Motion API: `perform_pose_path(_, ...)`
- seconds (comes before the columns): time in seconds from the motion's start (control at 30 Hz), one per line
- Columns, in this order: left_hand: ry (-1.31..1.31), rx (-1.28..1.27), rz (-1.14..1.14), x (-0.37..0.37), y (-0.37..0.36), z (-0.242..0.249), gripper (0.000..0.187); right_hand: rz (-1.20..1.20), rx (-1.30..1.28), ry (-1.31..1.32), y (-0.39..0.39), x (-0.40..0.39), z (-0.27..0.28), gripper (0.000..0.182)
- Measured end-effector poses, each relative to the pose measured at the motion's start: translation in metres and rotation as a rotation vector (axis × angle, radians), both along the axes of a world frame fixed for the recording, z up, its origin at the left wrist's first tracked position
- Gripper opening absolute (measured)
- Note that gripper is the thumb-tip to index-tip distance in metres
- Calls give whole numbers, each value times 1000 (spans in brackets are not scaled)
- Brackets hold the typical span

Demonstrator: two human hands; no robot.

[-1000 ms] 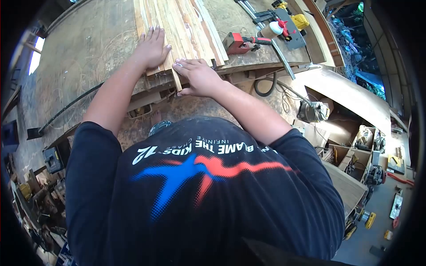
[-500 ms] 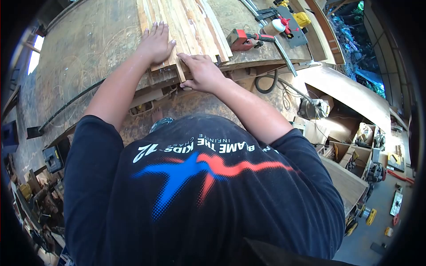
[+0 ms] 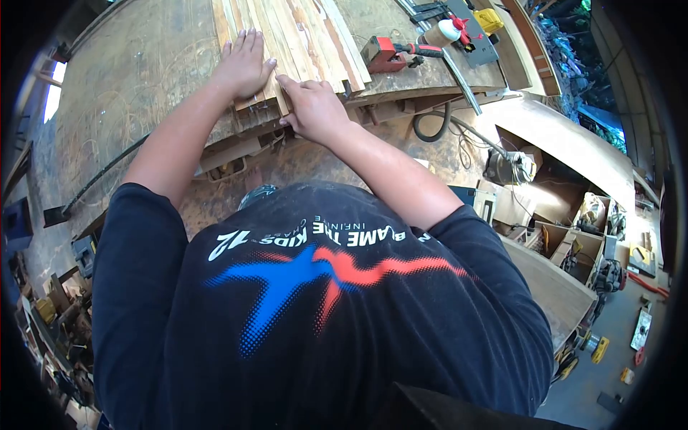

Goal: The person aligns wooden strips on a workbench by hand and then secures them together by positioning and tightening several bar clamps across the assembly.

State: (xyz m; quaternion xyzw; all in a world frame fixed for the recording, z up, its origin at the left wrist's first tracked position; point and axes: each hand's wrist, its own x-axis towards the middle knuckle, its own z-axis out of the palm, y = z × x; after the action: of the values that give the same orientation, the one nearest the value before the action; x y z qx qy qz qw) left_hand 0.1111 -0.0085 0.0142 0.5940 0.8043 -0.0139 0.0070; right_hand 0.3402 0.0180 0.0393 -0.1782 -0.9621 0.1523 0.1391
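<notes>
The black shirt (image 3: 401, 351) bears a blue-and-red star print (image 3: 281, 278).

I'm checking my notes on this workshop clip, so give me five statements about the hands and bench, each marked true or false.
1. The left hand rests on the wood strips. True.
2. The wood strips lie on the floor. False: they lie on the workbench.
3. The right hand touches the near end of the strips. True.
4. The person wears plain white. False: the shirt is black with blue and red print.
5. The red clamp is right of the strips. True.
</notes>
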Motion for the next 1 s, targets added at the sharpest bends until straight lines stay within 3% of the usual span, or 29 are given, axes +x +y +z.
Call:
perform_pose_path(0.3, 30, -14, -10, 0, -1, -2, 77, -100, 114, -32, -9, -9, -3, 77)
perform_pose_path(0.43, 45, -14, -11, 0, 0, -2, 77, -51, 166, 110, -5, -7, -17, 78)
perform_pose_path(1.0, 59, -28, -10, -1, 0, -3, 77, -71, 315, 50, 8, -16, -22, 79)
